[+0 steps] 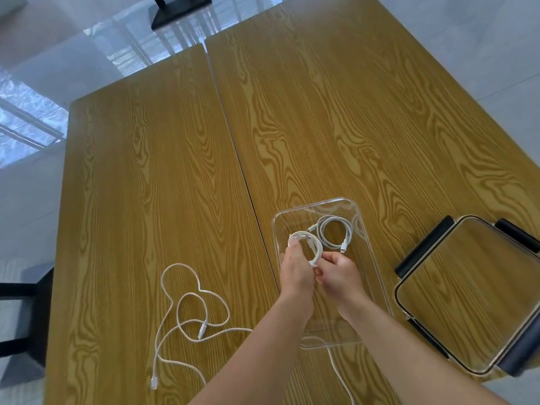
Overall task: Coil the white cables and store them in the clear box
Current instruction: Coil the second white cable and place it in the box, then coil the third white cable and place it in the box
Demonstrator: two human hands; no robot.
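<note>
Holding a coiled white cable [309,247] over the near half of the clear box [377,276], both hands are engaged: the left hand [296,268] grips the coil's left side with curled fingers, and the right hand [340,274] pinches its lower right edge. A second coiled cable [334,232], greyer in tone, lies flat inside the box at its far end, just beside the held coil. The box sits on the right-hand wooden table [350,112], close to the seam with the left-hand table [131,171].

On the left-hand table, a loose white cable [190,311] sprawls in uneven loops, with one plug end near the table's front edge; a strand of it runs right and passes under the forearms toward the box's near end.

Right of the box, well clear of the hands, lies the box lid [467,287], clear-panelled with dark clips on its sides. A dark stand base [181,10] is on the floor beyond the tables.
</note>
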